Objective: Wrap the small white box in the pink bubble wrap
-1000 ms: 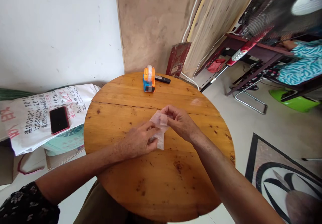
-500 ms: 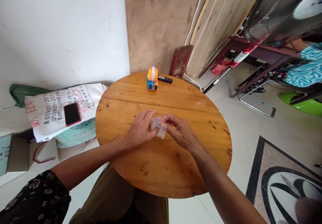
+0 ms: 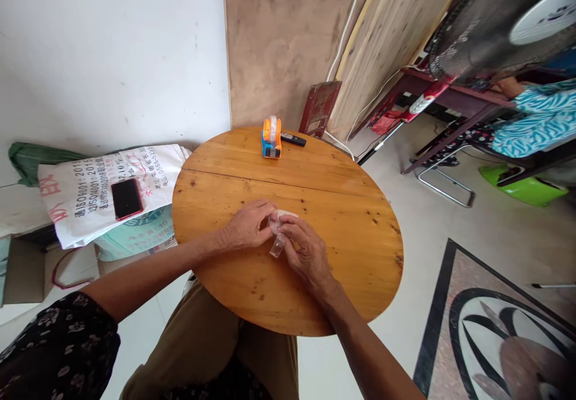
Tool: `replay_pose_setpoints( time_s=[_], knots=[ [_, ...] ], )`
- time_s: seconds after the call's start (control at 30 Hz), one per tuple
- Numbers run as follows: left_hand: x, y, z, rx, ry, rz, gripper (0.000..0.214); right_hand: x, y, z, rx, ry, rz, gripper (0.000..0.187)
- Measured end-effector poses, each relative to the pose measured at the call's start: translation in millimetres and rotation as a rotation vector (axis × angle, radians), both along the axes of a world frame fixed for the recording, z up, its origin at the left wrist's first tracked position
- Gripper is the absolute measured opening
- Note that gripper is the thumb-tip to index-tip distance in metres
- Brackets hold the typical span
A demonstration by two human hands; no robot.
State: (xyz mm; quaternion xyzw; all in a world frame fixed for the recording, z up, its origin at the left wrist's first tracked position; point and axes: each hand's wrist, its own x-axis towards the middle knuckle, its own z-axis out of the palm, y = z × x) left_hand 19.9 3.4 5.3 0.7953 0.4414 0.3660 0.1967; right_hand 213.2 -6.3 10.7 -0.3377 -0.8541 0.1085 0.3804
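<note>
1. The round wooden table (image 3: 342,232) carries the same things as a second ago: the orange tape dispenser (image 3: 271,137) and a dark remote control (image 3: 293,140) at its far edge, well apart from the hands. Beside the table, a red phone (image 3: 126,198) lies on a printed white sack (image 3: 85,196).
2. The left hand (image 3: 245,226) has moved from the lower part of the packet to its left edge, and its fingers are curled down on it.
3. The right hand (image 3: 302,250) has come lower and nearer; its fingers press and pinch the packet from the right.
4. The small translucent plastic packet (image 3: 278,239), which a second ago was spread open and held up, is now folded small and lies near the table's middle between both hands. In my judgement the folding is nearly finished.
</note>
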Motion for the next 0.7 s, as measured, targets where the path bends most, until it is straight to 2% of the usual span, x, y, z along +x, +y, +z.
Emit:
replay_pose_setpoints(
  time_s=[0.1, 0.27, 0.37, 0.47, 0.53, 0.6, 0.67, 0.7],
  knots=[
    [-11, -2, -1.2, 0.044, 0.036, -0.076, 0.022, 1, -1, -5.4, 0.071, -0.021, -0.002, 0.015],
    [-16, 0, -7.2, 0.099, 0.169, -0.122, 0.051, -1, -3, -12.7, 0.148, -0.079, -0.021, 0.022],
    [-11, 7, -13.1, 0.102, 0.210, -0.157, 0.050, -3, -5, -14.8, 0.130, -0.118, -0.033, 0.024],
    [-5, 12, -15.7, 0.067, 0.135, -0.162, 0.047, -1, -4, -13.3, 0.097, -0.122, -0.032, 0.027],
    [-2, 15, -11.0, -0.008, 0.041, -0.142, 0.047, 1, 2, -8.9, 0.054, -0.093, -0.007, 0.024],
    [0, 17, -0.6, -0.159, -0.063, -0.105, 0.041, 2, 15, -2.3, -0.058, -0.016, 0.001, 0.018],
    [3, 22, 12.4, -0.418, -0.149, -0.086, 0.027, 3, 34, 4.3, -0.274, 0.108, -0.041, 0.013],
    [5, 25, 18.3, -0.564, -0.188, -0.081, 0.028, 3, 45, 6.8, -0.421, 0.155, -0.053, 0.013]
  ],
)
